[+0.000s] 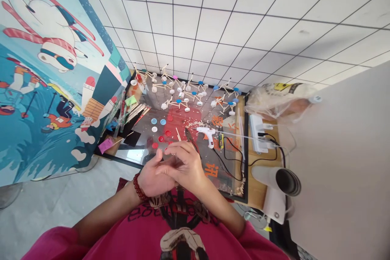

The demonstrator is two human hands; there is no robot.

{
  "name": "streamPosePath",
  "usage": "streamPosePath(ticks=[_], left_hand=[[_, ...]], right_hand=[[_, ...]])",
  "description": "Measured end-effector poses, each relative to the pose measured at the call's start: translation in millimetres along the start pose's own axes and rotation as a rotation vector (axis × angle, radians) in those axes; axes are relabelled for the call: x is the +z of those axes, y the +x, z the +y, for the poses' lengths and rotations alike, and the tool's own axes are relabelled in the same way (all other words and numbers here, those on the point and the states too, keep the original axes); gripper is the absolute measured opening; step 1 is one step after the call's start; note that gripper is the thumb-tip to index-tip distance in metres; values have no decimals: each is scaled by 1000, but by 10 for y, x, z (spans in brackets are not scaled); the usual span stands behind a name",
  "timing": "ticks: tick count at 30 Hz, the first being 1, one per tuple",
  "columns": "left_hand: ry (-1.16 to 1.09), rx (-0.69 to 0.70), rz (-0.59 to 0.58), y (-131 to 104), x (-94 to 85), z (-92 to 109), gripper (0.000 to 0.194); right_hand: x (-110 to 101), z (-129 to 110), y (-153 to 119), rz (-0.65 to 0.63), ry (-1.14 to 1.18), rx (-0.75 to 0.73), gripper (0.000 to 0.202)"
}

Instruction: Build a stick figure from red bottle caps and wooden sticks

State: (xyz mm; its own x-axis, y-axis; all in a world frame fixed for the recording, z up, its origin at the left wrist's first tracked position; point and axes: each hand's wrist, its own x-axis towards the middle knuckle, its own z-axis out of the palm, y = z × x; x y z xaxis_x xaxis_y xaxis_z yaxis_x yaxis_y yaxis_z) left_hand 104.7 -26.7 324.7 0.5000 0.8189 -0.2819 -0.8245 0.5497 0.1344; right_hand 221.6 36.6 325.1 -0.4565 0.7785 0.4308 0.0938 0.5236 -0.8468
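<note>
My left hand (157, 179), with a dark red bead bracelet at the wrist, is held palm up in front of my chest. Its thumb stands apart, while the other fingers are largely covered. Across that palm lies my right hand (189, 166), its thumb and loosely bent fingers spread and touching the left hand. No object shows between them. Just beyond my fingers are red bottle caps (161, 139), thin wooden sticks (178, 134) and dark-jawed pliers (189, 135). A white hot glue gun (207, 134) lies right of the pliers.
Several stick models with cap wheels (195, 93) line the table's back. Wood chips (196, 123) litter the red patch. At left lie a bundle of sticks (135, 112) and black sheets (132, 138). A power strip (258, 133), cables and a white cylinder (271, 176) are at right.
</note>
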Motion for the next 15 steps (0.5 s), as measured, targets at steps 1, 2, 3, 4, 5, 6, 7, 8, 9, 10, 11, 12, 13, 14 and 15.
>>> streamPosePath(ticks=[1,2,3,4,5,6,7,8,9,10,11,12,13,14,15], left_hand=[[0,-2,-3,0,-2,-2,55],[0,-7,-12,-3,-10,-2,57],[2,-13,-28,-9,-25,2,60],[6,-21,-50,-19,-46,9,66],[12,-34,-78,-33,-70,20,74],[23,-50,-106,-50,-96,35,82],[37,-63,-130,-68,-120,53,91],[53,-70,-147,-87,-141,72,98],[70,-68,-159,-104,-156,91,103],[84,-61,-165,-118,-166,109,105],[96,-50,-165,-128,-171,124,106],[102,-39,-165,-135,-171,135,106],[102,-35,-165,-138,-168,143,107],[97,-35,-165,-137,-162,147,107],[87,-38,-165,-135,-156,147,109]], right_hand=[[2,-6,0,3,2,2,25],[-11,-7,-5,-1,2,1,24],[-42,0,-14,-5,-5,-1,21],[-90,18,-28,-1,-17,3,16],[-153,49,-48,15,-32,22,10],[-227,92,-71,49,-54,54,8],[-306,145,-97,101,-74,109,11],[-383,202,-125,154,-89,165,14],[-451,257,-154,194,-108,206,16],[-505,304,-184,207,-114,235,18],[-542,340,-213,206,-113,250,18],[-562,361,-241,190,-105,255,19],[-567,368,-268,168,-89,253,18],[-559,362,-292,149,-70,246,16],[-543,347,-312,131,-52,234,14]])
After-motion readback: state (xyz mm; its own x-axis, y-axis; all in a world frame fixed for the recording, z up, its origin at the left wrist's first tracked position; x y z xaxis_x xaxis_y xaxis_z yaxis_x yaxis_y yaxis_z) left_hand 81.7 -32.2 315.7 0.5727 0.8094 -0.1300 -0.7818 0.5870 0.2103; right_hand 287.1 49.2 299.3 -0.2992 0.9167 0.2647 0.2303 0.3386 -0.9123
